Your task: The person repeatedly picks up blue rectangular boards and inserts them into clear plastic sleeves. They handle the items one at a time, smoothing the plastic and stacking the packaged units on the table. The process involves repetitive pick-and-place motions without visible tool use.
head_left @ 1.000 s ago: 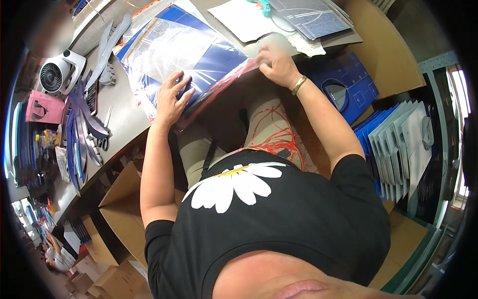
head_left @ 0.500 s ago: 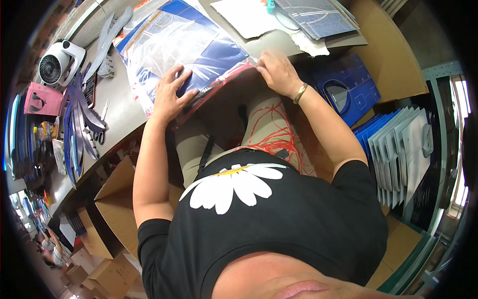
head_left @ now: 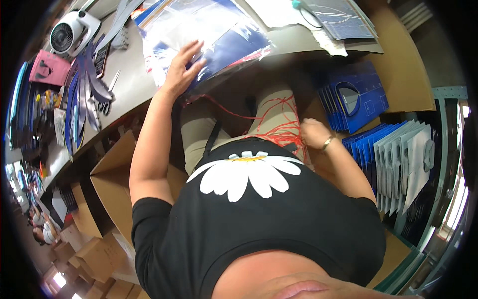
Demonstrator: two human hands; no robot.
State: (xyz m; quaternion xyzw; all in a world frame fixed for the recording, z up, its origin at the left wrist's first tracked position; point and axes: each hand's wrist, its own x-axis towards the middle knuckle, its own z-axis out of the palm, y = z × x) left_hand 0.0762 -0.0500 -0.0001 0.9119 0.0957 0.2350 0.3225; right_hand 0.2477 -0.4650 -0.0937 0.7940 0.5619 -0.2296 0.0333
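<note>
Your grey workbench (head_left: 132, 87) holds a plastic-wrapped blue package (head_left: 230, 54) at its near edge. Your left hand (head_left: 182, 72) rests on it, fingers spread; your right hand (head_left: 314, 133) curls beside red strips (head_left: 279, 133), whether gripping any I can't tell.

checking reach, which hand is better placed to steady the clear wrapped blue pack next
Likely the left hand: it rests on the blue pack, while the right hand is down by the red strips.

At the upper centre, the left hand (head_left: 181, 73) lay on a plastic-covered blue sheet (head_left: 229, 50); right of centre, the right hand (head_left: 314, 133) curled beside red strips (head_left: 279, 132).
</note>
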